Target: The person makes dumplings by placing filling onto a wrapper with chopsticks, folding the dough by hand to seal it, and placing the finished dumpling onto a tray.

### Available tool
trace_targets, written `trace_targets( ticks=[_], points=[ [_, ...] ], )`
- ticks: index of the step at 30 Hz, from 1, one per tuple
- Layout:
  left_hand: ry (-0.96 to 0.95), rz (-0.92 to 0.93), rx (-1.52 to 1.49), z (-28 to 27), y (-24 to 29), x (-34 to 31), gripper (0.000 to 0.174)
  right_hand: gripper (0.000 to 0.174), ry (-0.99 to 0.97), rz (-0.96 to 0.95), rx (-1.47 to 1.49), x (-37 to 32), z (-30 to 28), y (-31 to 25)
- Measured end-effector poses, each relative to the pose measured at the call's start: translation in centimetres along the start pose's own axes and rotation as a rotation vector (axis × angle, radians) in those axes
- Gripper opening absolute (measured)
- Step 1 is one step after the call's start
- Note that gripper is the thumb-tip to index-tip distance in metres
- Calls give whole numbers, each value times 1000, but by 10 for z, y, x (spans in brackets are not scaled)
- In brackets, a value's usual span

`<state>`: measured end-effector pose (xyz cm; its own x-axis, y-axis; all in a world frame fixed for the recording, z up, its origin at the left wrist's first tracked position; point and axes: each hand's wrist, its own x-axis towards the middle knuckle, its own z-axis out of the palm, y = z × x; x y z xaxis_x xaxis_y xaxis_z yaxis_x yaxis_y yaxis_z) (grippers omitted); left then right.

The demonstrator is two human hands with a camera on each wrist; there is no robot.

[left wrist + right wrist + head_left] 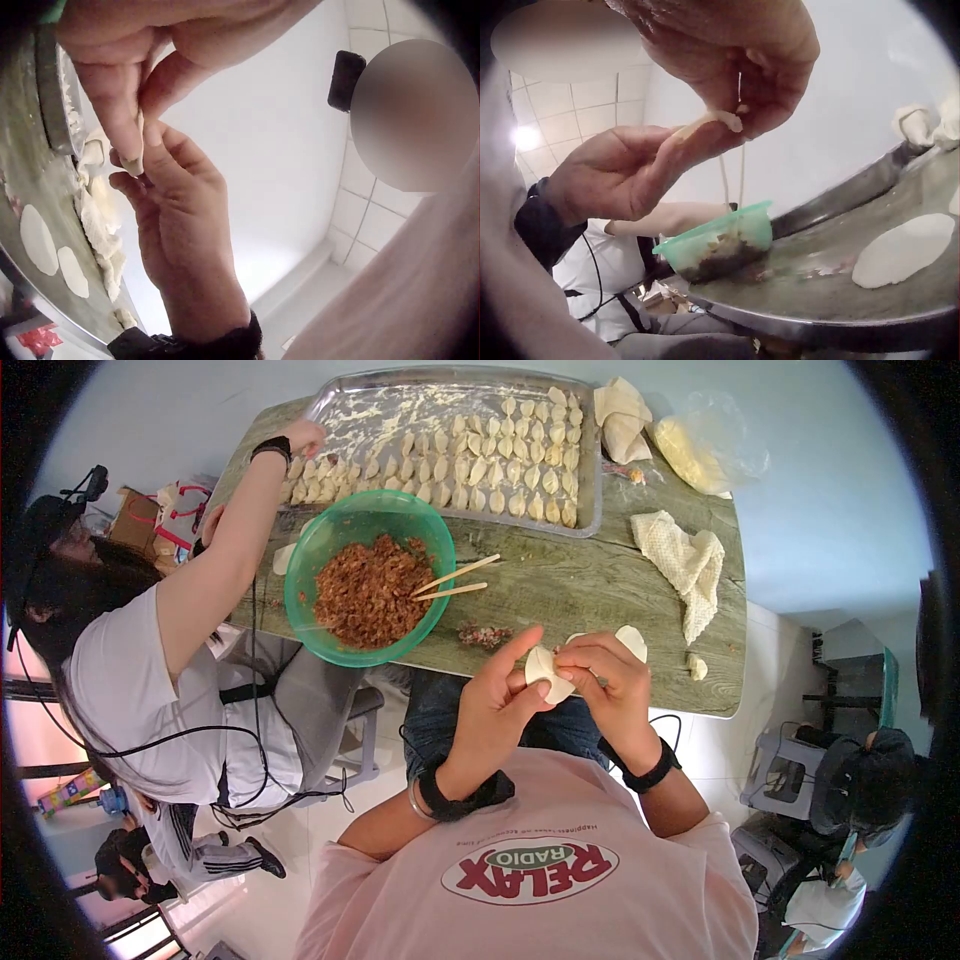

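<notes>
A pale round dumpling wrapper (545,674), partly folded, is held over the table's near edge between both hands. My left hand (495,700) grips it with the thumb laid across its near side and the index finger extended. The fingertips of my right hand (612,682) pinch the wrapper's right edge. In the right wrist view the folded wrapper (705,124) shows edge-on between the hands; what is inside it is hidden. Two flat wrappers lie on the table behind my right hand, one (39,240) larger in the left wrist view than the other (73,272).
A green bowl (445,575) of meat filling with chopsticks (460,572) stands left. Behind it, a metal tray (592,510) bears rows of dumplings (500,450). A cloth (680,560) and dough scrap (697,666) lie right. Another person's arm (215,575) reaches to the tray.
</notes>
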<state>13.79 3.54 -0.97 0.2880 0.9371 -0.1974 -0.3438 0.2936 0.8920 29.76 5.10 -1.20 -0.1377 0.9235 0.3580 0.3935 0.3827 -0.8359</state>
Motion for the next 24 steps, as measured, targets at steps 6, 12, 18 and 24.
trace_targets(
  ticks=[6, 12, 18, 24],
  points=[
    [-11, -4, -33, 1, 3, -1, 57, 16, -15, 73, 45, -2, 0, -5],
    [-32, -14, 10, 0, 1, -1, 59, 16, -19, -58, -43, 0, -1, 0],
    [-29, -42, 32, 1, 4, -1, 57, 11, 7, -86, -129, 0, 2, -3],
    [-38, -33, 49, -1, 2, 0, 57, 11, -5, 13, -36, 1, 1, -2]
  ],
)
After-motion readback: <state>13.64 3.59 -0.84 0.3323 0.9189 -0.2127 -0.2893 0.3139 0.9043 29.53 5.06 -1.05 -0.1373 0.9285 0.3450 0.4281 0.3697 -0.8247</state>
